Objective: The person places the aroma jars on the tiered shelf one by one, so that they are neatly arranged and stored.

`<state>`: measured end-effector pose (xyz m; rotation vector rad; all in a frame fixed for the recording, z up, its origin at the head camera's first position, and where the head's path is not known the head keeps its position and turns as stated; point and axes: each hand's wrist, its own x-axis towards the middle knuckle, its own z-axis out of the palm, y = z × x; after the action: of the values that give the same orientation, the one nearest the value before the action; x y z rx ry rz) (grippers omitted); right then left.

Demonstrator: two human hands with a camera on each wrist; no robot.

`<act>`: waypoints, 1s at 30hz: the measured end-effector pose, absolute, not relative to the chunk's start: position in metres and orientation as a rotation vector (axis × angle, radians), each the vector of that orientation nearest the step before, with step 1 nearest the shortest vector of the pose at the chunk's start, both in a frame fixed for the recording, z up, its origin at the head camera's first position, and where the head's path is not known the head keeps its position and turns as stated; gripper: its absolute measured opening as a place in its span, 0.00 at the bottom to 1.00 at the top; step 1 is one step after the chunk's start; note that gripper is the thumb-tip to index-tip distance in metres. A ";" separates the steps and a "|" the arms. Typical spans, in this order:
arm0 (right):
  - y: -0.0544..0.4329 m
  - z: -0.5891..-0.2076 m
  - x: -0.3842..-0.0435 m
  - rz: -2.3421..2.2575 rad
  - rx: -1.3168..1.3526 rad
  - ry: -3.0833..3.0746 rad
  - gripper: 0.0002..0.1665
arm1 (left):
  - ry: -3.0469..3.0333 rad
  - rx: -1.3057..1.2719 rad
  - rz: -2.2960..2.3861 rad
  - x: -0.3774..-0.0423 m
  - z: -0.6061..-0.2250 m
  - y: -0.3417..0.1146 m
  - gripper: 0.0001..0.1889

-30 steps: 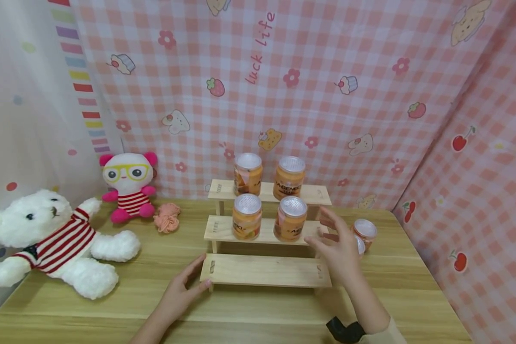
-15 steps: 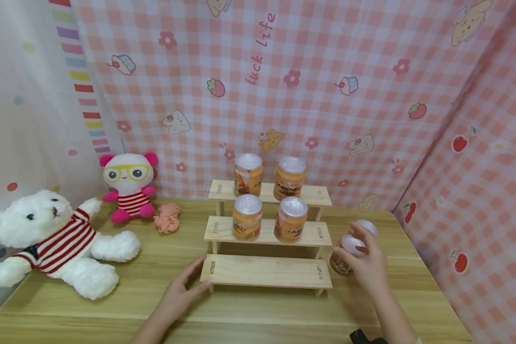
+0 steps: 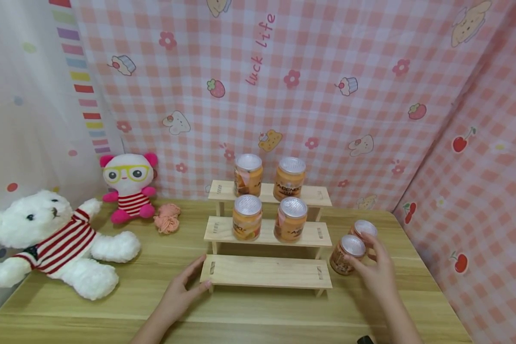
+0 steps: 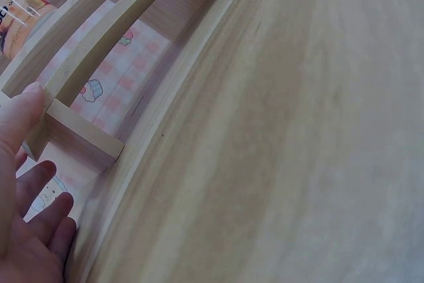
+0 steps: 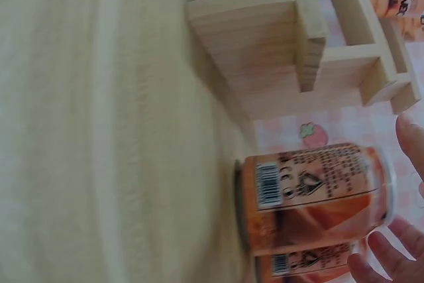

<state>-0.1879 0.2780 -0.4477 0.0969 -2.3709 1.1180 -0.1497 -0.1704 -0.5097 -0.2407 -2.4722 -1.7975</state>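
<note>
A three-step wooden display stand (image 3: pixel 266 271) rises in the middle of the table. My left hand (image 3: pixel 181 291) grips the left end of its lowest step, thumb at the front corner; in the left wrist view the thumb (image 4: pixel 25 114) lies against the wood, the other fingers spread below. To the stand's right, two orange cans with silver lids stand close together, a front can (image 3: pixel 344 255) and a back can (image 3: pixel 364 228) partly hidden. My right hand (image 3: pixel 376 274) is around the front can's top, its fingers parted; in the right wrist view the thumb (image 5: pixel 412 144) is apart from the can (image 5: pixel 311 197).
Matching cans stand in pairs on the middle step (image 3: pixel 311 231) and top step (image 3: pixel 314 193). A white teddy bear (image 3: pixel 64 243), a pink-eared plush panda (image 3: pixel 131 188) and peach yarn (image 3: pixel 167 218) are on the left. Checked cloth (image 3: pixel 318 110) hangs behind and at the right.
My right hand has moved right and down from beside the middle step's right can to the two cans on the table. My left hand has stayed on the stand.
</note>
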 end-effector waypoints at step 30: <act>0.276 -0.478 -0.195 1.437 -0.125 -2.293 0.37 | -2.468 -0.243 -1.813 -0.150 -0.512 -0.171 0.35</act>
<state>-0.1952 0.2759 -0.4778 -0.1245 -2.2928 1.4370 -0.1504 -0.1714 -0.5122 -0.2426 -2.4679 -1.8134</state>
